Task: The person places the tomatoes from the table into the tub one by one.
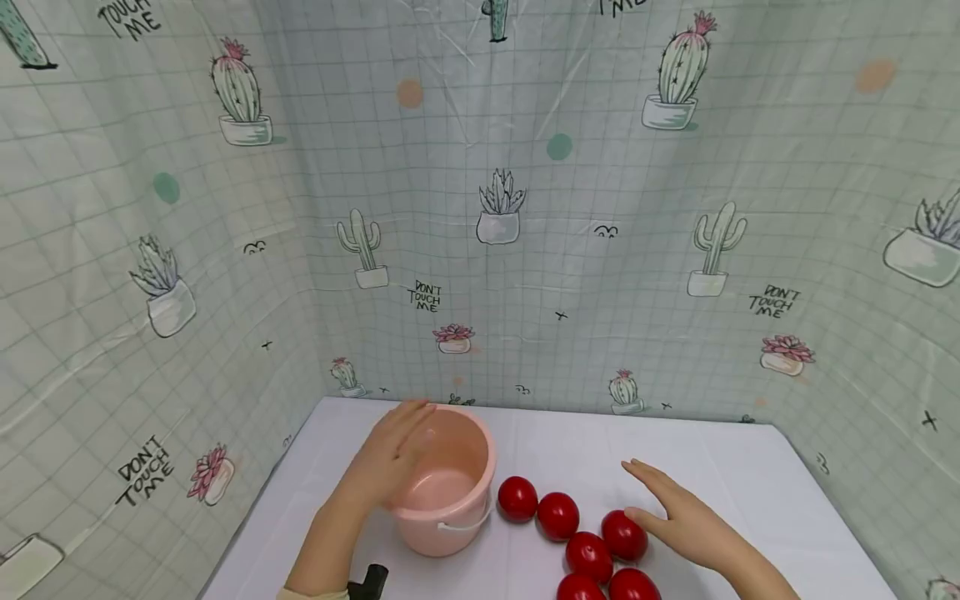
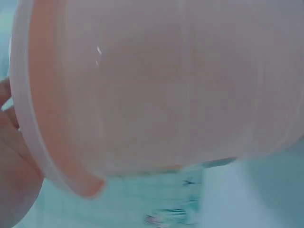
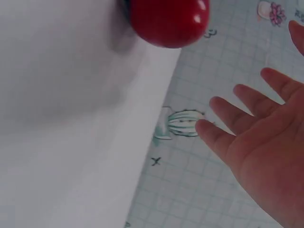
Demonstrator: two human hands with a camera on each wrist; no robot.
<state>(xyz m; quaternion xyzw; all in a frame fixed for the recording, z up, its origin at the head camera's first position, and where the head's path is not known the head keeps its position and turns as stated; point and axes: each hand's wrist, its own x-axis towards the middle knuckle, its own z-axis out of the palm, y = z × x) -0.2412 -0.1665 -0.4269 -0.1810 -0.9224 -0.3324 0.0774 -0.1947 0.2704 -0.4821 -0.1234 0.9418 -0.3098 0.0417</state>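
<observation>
A pink bucket (image 1: 442, 533) with a white handle stands upright on the left half of the table. Over its left rim lies my left hand (image 1: 390, 454), fingers fairly straight; in the left wrist view that hand (image 2: 16, 171) shows beside the rim, most of its fingers hidden. My right hand (image 1: 686, 521) is held above the table with spread fingers and nothing in it. Nearest to it is a glossy red ball (image 1: 624, 534), also in the right wrist view, apart from the open palm (image 3: 275, 161). Several more red balls (image 1: 589, 557) lie between bucket and right hand.
A white-covered table (image 1: 720, 450) bears everything. Behind it and at both sides hangs a checked curtain (image 1: 465, 283) with cactus drawings. A black device (image 1: 367, 582) sits at the left wrist.
</observation>
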